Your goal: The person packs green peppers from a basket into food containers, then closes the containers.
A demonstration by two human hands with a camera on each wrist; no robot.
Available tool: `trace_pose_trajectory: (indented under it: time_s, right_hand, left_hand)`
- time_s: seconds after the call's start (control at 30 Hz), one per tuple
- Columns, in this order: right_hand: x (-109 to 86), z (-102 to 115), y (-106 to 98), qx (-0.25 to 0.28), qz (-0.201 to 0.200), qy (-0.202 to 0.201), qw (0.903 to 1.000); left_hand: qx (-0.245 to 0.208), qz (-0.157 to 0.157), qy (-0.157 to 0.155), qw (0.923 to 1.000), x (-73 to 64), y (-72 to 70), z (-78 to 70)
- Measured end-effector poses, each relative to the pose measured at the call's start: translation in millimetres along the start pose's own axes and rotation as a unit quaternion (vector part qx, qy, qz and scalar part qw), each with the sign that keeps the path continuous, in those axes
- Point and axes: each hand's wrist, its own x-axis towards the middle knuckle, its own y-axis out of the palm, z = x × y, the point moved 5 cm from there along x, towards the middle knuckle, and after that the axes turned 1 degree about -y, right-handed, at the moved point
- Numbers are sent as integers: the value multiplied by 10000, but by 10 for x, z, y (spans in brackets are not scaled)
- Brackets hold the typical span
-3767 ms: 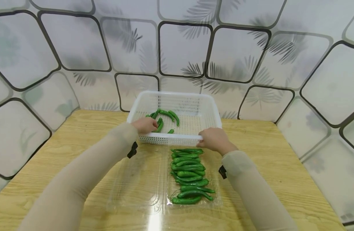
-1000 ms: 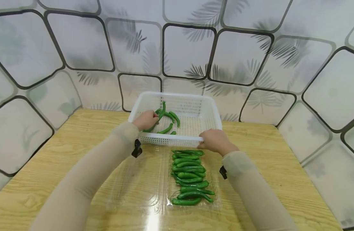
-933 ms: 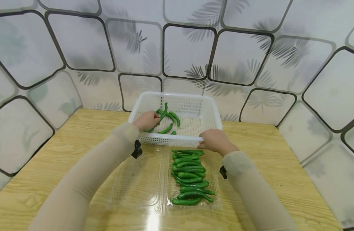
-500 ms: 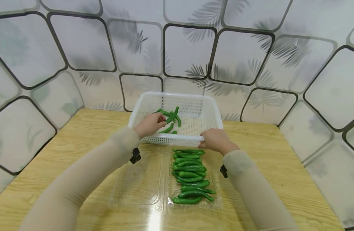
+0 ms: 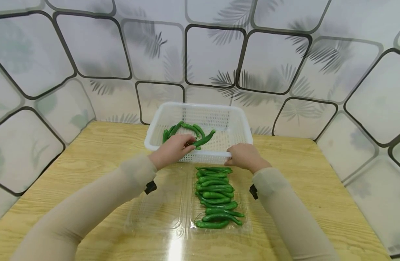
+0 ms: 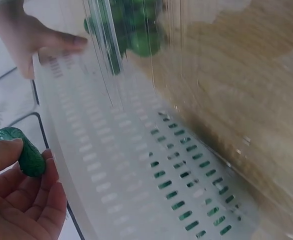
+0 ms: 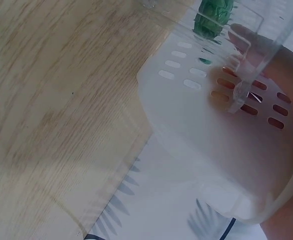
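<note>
My left hand [image 5: 174, 149] pinches a green chili pepper [image 5: 204, 139] between thumb and fingers, above the near rim of the white plastic basket [image 5: 242, 125]. In the left wrist view the thumb presses the chili [image 6: 30, 159] against the fingers, outside the basket wall [image 6: 94, 165]. With fingers curled over the basket's near right rim, my right hand [image 5: 245, 156] grips it; the right wrist view shows that hand [image 7: 281, 65] against the slotted wall. Several more chilies [image 5: 175, 127] lie in the basket, mostly on its left side, partly hidden by my left hand.
In front of the basket lies an open clear plastic clamshell box [image 5: 157, 203]. Its right half holds a column of chilies [image 5: 216, 188] laid crosswise; its left half is bare. A wooden table [image 5: 294, 174] lies beneath, and a patterned wall covering [image 5: 209, 54] stands behind the basket.
My left hand has picked a chili from the basket's left side and brought it right and toward the near rim. The right hand keeps its grip on the rim.
</note>
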Motion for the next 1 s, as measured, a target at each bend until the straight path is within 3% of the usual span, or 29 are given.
trace_pose_trajectory:
  time_s: [0.23,0.5,0.8,1.0]
  right_hand:
    - [2,-8,3,-7,64,58,10000]
    - [9,-2,3,-12,119,163,9998]
    - [-1,10,-25,-107,-114,-11,9999]
    - [-9,7,-26,-101,-56,-14,9999]
  left_hand:
    - [101,119,444,9989,-105,85,-177]
    - [691,447,787,9935,-202,227,-335]
    - [1300,471,1406,9804,-311,357,-497]
    - [1559,738,1781,9688,-388,456,-647]
